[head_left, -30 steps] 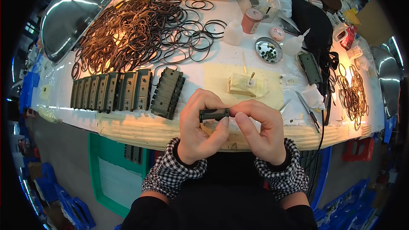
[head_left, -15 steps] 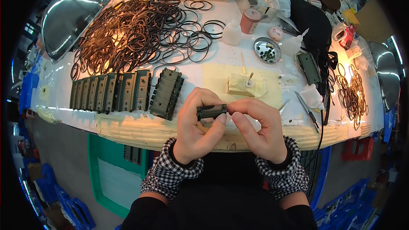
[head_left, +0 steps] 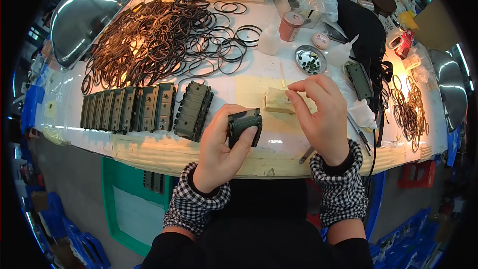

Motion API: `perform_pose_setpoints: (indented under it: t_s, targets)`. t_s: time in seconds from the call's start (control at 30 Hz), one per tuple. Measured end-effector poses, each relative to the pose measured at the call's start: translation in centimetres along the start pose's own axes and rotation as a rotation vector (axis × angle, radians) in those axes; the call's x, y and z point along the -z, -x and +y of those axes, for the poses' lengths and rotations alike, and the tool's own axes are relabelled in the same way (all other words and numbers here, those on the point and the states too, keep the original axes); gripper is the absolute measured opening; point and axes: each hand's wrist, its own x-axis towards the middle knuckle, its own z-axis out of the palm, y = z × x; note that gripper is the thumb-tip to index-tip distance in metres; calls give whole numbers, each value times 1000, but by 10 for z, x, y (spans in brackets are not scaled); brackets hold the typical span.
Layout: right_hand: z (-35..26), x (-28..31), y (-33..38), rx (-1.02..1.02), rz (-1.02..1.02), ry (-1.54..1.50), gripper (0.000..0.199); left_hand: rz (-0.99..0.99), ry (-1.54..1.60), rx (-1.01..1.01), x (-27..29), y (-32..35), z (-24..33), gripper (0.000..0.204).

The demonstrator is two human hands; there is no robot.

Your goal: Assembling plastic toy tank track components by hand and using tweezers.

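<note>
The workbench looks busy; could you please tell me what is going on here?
A person is working with both bare hands. The left hand holds a dark green part, while the right hand is beside a pale block, its fingers pinched; whether they grip anything is unclear. Similar green parts stand in a row to the left, with a heap of dark loops behind.

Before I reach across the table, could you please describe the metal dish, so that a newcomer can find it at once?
On the white table, look just beyond the right hand, left of the large black bundle. Between two whitish bottles, closer to the right one, sits the shallow round metal dish. Unlike its neighbours, it lies open and holds small dark pieces.
</note>
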Motion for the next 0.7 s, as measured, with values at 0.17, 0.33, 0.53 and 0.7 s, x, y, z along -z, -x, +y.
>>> perform_pose_setpoints:
  t_s: [0.17, 0.33, 0.53, 0.7]
  targets:
    - [-10, 11, -2, 56, 98, -4, 11, -12, -104, -141, 0, -2, 4, 20]
    - [-24, 19, 4, 61, 119, -283, 7, -53, -146, -163, -2, -3, 13, 19]
    - [-32, 6, 13, -202, -41, -848, 12, -67, -145, -175, -5, -4, 16, 20]
    - [-31, 5, 13, -177, -46, -818, 11, -61, -144, -186, -6, -4, 16, 20]
